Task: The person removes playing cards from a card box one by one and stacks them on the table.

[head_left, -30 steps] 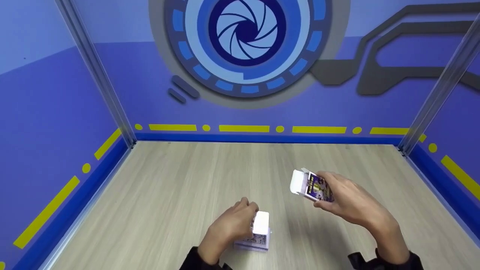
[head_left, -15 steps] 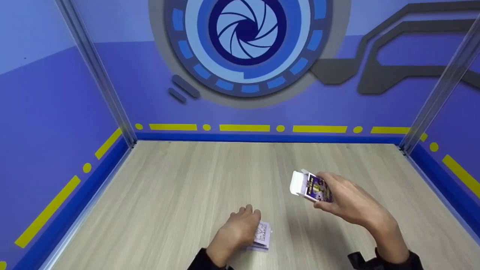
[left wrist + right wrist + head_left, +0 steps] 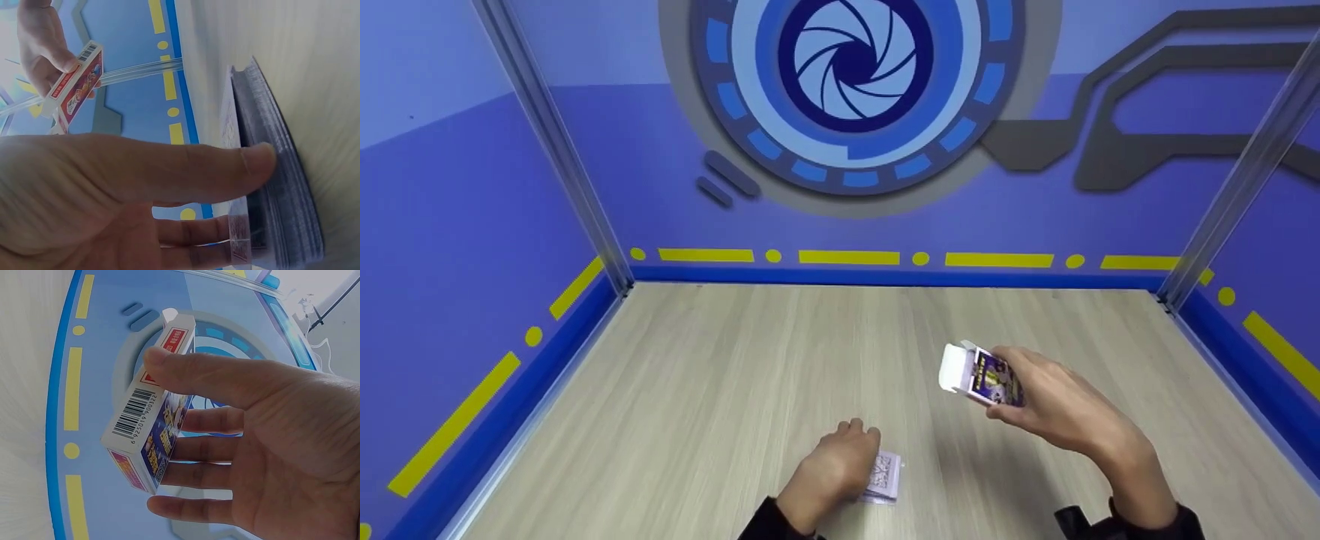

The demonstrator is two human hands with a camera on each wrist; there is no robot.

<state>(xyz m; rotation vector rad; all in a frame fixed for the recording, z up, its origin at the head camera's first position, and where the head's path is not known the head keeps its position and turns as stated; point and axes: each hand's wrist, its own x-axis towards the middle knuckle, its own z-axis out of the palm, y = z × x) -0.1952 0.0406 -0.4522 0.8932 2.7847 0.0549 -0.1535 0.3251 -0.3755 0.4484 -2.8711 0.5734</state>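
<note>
Near the front of the table, my left hand (image 3: pixel 838 466) grips a deck of playing cards (image 3: pixel 885 474), thumb across one edge and fingers at the opposite side. The patterned card back faces up. From the left wrist, the top portion of the deck (image 3: pixel 229 121) tilts slightly apart from the thicker stack (image 3: pixel 284 169) below it. Higher and to the right, my right hand (image 3: pixel 1065 397) holds a small card box (image 3: pixel 996 379) above the table. Its white end flap (image 3: pixel 955 367) hangs open toward the left. A barcode marks the narrow side of the box (image 3: pixel 135 410).
The wood-grain table (image 3: pixel 735 360) spreads behind and beside both hands. Printed blue panels (image 3: pixel 840 225) enclose the back and both sides, with metal posts (image 3: pixel 585 180) at the rear corners.
My left hand has lowered the tilted cards onto the stack, coming slightly nearer the front, so the patterned back now lies almost flat. The right hand and the box have stayed nearly still.
</note>
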